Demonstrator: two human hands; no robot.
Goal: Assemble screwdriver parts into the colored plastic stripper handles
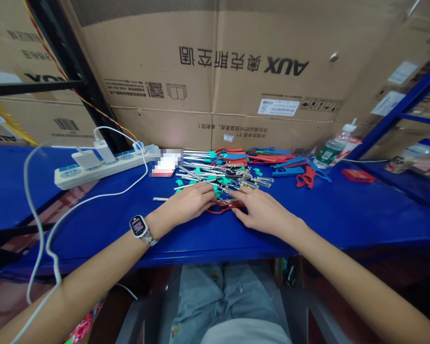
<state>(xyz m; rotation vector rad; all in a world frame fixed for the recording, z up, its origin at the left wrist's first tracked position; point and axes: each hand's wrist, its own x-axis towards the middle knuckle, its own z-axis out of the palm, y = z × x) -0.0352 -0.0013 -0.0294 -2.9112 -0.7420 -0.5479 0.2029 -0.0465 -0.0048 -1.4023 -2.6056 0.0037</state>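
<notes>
My left hand (197, 199), with a watch on its wrist, is curled over a thin metal rod (160, 198) whose end shows to the left of the hand. The fingertips hide the rod's other end. A red plastic casing (225, 207) with a loop lies between my hands at the rod's right. My right hand (260, 209) pinches the casing's right end between thumb and fingers. Just beyond both hands is a pile of metal rods (197, 168) with teal pieces, thin wires and clear parts (265, 181).
Red casings (272, 158) and blue casings (290, 170) lie at the back right, near a bottle (331, 152) and a red packet (358, 175). A power strip (122, 162) with white chargers stands at left, its white cable (93, 195) looping forward. A large cardboard box (215, 95) walls the back.
</notes>
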